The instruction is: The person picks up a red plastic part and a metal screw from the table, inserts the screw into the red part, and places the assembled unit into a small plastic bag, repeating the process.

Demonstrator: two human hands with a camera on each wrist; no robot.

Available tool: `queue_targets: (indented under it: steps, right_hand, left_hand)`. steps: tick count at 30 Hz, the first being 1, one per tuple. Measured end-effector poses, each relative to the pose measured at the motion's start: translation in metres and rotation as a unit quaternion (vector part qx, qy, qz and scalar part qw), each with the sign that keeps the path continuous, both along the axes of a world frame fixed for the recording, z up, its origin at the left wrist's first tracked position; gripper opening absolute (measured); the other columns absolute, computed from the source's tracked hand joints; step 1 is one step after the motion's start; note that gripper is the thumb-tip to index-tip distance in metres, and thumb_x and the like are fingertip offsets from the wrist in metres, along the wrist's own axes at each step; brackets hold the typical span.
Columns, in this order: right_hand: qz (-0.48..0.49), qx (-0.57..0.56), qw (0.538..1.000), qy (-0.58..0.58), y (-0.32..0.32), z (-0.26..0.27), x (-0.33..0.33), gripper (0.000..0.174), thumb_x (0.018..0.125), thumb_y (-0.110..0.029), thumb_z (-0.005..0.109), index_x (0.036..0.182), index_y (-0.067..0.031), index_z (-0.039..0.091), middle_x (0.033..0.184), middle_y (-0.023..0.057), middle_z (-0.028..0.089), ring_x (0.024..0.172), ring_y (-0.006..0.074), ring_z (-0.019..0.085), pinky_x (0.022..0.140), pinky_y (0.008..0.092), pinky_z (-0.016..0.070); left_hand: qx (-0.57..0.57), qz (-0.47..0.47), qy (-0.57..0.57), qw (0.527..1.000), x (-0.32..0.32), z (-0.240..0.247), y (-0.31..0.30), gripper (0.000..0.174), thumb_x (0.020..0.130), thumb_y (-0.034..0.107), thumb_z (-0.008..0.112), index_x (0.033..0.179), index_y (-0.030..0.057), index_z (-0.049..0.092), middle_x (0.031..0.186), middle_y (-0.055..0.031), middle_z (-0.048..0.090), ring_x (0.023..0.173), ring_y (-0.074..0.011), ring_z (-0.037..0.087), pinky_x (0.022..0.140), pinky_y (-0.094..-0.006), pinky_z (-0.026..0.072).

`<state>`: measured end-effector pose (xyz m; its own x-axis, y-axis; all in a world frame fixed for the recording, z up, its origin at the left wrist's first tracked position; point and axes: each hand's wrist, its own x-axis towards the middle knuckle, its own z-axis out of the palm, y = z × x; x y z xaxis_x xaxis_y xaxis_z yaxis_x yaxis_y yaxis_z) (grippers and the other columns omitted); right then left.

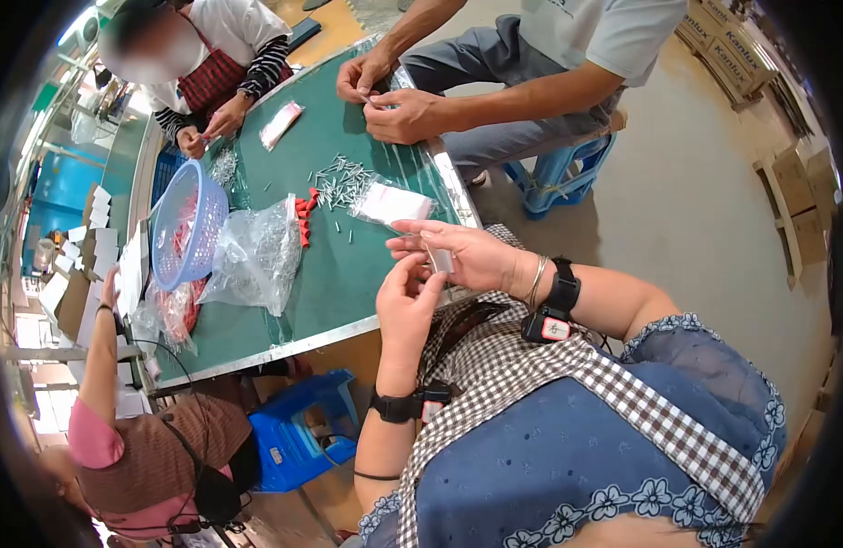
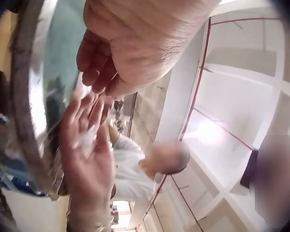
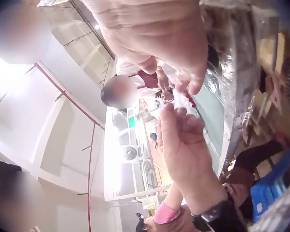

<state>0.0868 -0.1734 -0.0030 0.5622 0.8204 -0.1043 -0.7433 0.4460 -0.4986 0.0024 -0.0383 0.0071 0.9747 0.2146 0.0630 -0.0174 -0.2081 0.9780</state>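
Observation:
Near the table edge, both hands meet at a small clear plastic bag [image 1: 442, 261]. My left hand [image 1: 407, 297] pinches its near side between curled fingers and thumb. Across from it, my right hand [image 1: 476, 260] holds the bag against the palm with its thumb, the other fingers stretched out toward the left. Clear plastic [image 2: 87, 140] shows over the right palm in the left wrist view. What the bag contains cannot be made out. Just beyond the hands lies a larger clear pack [image 1: 391, 203] of white pieces. Loose metal screw-like pieces [image 1: 342, 181] are heaped beside that pack.
Red caps [image 1: 305, 215] lie by a big clear bag [image 1: 257, 256] on the green table [image 1: 335, 297]. A blue basket [image 1: 198, 228] stands farther left. Another person's hands [image 1: 399, 111] work at the far edge. A blue stool [image 1: 307, 429] stands below left.

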Motion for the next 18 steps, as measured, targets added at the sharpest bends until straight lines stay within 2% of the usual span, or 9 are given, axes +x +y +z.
queue_targets:
  steps: [2,3,5,7,9,12,14,17,18]
  right_hand:
    - [0.007,-0.031,0.999,0.003,0.003,0.011,-0.004,0.044,0.104,-0.020,0.040,0.146,-0.0047,0.035,0.134,0.0096,0.051,0.116,0.0170,0.054,0.098,0.0318,0.0463]
    - [0.012,-0.026,1.000,0.004,0.005,0.008,-0.006,0.044,0.104,-0.020,0.040,0.146,-0.0047,0.035,0.134,0.0096,0.051,0.116,0.0170,0.054,0.098,0.0318,0.0463]
    - [0.004,-0.002,1.000,-0.016,0.009,-0.002,-0.007,0.045,0.104,-0.018,0.040,0.146,-0.0040,0.033,0.135,0.0109,0.050,0.116,0.0172,0.054,0.097,0.0314,0.0464]
    - [0.000,0.016,1.000,-0.002,0.010,-0.007,-0.008,0.047,0.103,-0.015,0.042,0.147,-0.0033,0.032,0.136,0.0125,0.049,0.116,0.0180,0.054,0.095,0.0319,0.0469]
    - [-0.002,0.034,0.999,-0.005,0.009,-0.010,-0.007,0.049,0.101,-0.014,0.047,0.146,-0.0024,0.032,0.137,0.0138,0.049,0.117,0.0193,0.053,0.093,0.0329,0.0473]
    - [0.000,0.005,1.000,0.010,0.006,-0.001,-0.007,0.051,0.099,-0.013,0.050,0.146,-0.0027,0.033,0.137,0.0140,0.049,0.116,0.0206,0.054,0.091,0.0334,0.0481]
    - [-0.003,0.002,1.000,0.011,0.009,0.000,-0.007,0.049,0.100,-0.012,0.049,0.145,-0.0036,0.034,0.137,0.0148,0.050,0.115,0.0216,0.056,0.090,0.0343,0.0489]
    - [-0.015,0.006,1.000,0.024,0.008,0.000,-0.007,0.047,0.100,-0.010,0.046,0.144,-0.0020,0.035,0.137,0.0160,0.051,0.118,0.0238,0.055,0.101,0.0386,0.0459]
    - [-0.007,0.012,1.000,0.019,0.008,0.000,-0.007,0.047,0.100,-0.010,0.046,0.144,-0.0020,0.035,0.137,0.0160,0.051,0.118,0.0238,0.055,0.101,0.0386,0.0459]
  left_hand:
    - [0.090,0.021,-0.021,0.995,0.002,-0.013,0.000,0.011,0.090,0.005,0.065,0.100,-0.0010,0.066,0.080,-0.0003,0.063,0.066,-0.0047,0.057,0.058,-0.0196,0.0455]
    - [0.096,0.026,-0.020,0.995,0.002,-0.010,0.002,0.011,0.090,0.005,0.065,0.100,-0.0010,0.066,0.080,-0.0003,0.063,0.066,-0.0047,0.057,0.058,-0.0196,0.0455]
    - [-0.032,0.031,0.081,0.996,0.002,-0.002,0.005,0.012,0.092,0.007,0.063,0.100,-0.0014,0.066,0.080,-0.0004,0.063,0.062,-0.0050,0.056,0.056,-0.0195,0.0442]
    - [-0.037,0.035,0.074,0.996,0.002,-0.008,0.007,0.013,0.095,0.010,0.060,0.097,-0.0006,0.066,0.076,-0.0005,0.062,0.060,-0.0049,0.055,0.055,-0.0194,0.0434]
    - [-0.089,0.049,0.081,0.991,0.002,-0.009,0.007,0.016,0.097,0.014,0.058,0.095,0.0009,0.066,0.070,-0.0001,0.061,0.058,-0.0046,0.055,0.052,-0.0190,0.0424]
    - [-0.101,0.068,0.085,0.989,0.003,-0.009,0.002,0.019,0.099,0.018,0.056,0.097,0.0024,0.065,0.065,0.0008,0.060,0.055,-0.0043,0.054,0.048,-0.0186,0.0413]
    - [-0.088,0.080,0.082,0.989,0.002,-0.006,0.002,0.015,0.097,0.017,0.059,0.099,0.0028,0.065,0.069,0.0011,0.059,0.056,-0.0038,0.054,0.048,-0.0187,0.0423]
    - [-0.065,0.076,0.025,0.995,0.001,-0.017,0.006,0.011,0.095,0.012,0.061,0.097,0.0016,0.065,0.074,0.0018,0.059,0.058,-0.0034,0.054,0.048,-0.0180,0.0431]
    - [-0.066,0.086,0.035,0.993,0.000,-0.014,0.009,0.011,0.095,0.012,0.060,0.096,0.0016,0.064,0.074,0.0013,0.059,0.058,-0.0035,0.054,0.049,-0.0181,0.0435]
